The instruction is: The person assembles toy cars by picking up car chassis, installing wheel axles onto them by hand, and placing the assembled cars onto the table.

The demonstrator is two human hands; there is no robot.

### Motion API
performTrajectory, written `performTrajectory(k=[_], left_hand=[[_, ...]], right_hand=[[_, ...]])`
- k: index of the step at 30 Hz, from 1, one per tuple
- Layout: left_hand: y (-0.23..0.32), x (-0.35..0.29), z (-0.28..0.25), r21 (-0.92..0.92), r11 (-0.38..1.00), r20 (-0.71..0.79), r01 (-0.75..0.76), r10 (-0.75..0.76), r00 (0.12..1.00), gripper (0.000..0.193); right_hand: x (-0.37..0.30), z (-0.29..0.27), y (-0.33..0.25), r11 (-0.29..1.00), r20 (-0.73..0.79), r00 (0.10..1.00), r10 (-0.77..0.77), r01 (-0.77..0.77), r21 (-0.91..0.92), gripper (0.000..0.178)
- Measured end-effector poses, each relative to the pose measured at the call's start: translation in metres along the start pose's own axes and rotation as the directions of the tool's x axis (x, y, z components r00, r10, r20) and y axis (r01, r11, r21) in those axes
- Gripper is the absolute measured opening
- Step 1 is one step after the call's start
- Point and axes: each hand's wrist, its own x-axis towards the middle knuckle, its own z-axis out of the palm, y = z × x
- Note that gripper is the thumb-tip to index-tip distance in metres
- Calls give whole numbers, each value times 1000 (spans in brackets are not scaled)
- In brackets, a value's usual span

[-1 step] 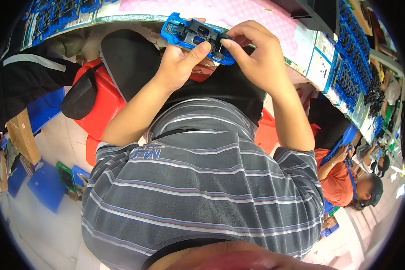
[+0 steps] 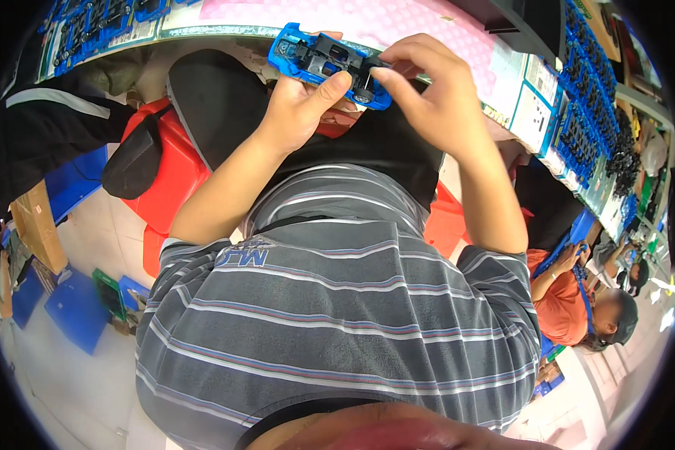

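A blue toy car (image 2: pixel 296 64) with a black underside is held up over my lap, beside the table edge, its underside facing me. My left hand (image 2: pixel 304 105) is closed around its middle, the thumb pressed on the underside and the fingers behind. At the car's right end, my right hand (image 2: pixel 439 86) pinches with thumb and forefinger close to a black wheel and axle. The fingertips partly cover that end, so the exact part they grip is hard to see. The car's left wheel well shows no wheel.
The table (image 2: pixel 337 24) carries a pink bubble-wrap sheet (image 2: pixel 397 16). Several blue toy cars (image 2: pixel 94 34) stand at the far left, and more blue car rows (image 2: pixel 577 124) line the right. A dark bin (image 2: pixel 517 22) sits at the far right. Red stools (image 2: pixel 174 161) and a co-worker (image 2: pixel 566 300) are nearby.
My right hand has shifted very slightly to the right, its fingertips still at the car's right end. The left hand and the car are nearly unmoved.
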Motion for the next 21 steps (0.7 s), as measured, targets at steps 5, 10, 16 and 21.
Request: performTrajectory(k=[5, 10, 16, 21], left_hand=[[3, -2, -2, -25, 999, 15, 26, -26, 1000, 61], [-4, -4, 3, -47, 999, 4, 22, -22, 1000, 57], [5, -7, 7, -42, 999, -73, 31, -34, 997, 59], [5, -3, 2, 0, 999, -33, 36, -36, 999, 59]], right_hand=[[62, -81, -2, 890, -317, 947, -59, -93, -446, 13], [131, -149, 108, 763, -78, 962, 263, -257, -593, 29], [148, -139, 124, 790, 109, 923, 369, -249, -560, 22], [134, -137, 117, 820, -108, 992, 69, -118, -560, 17]])
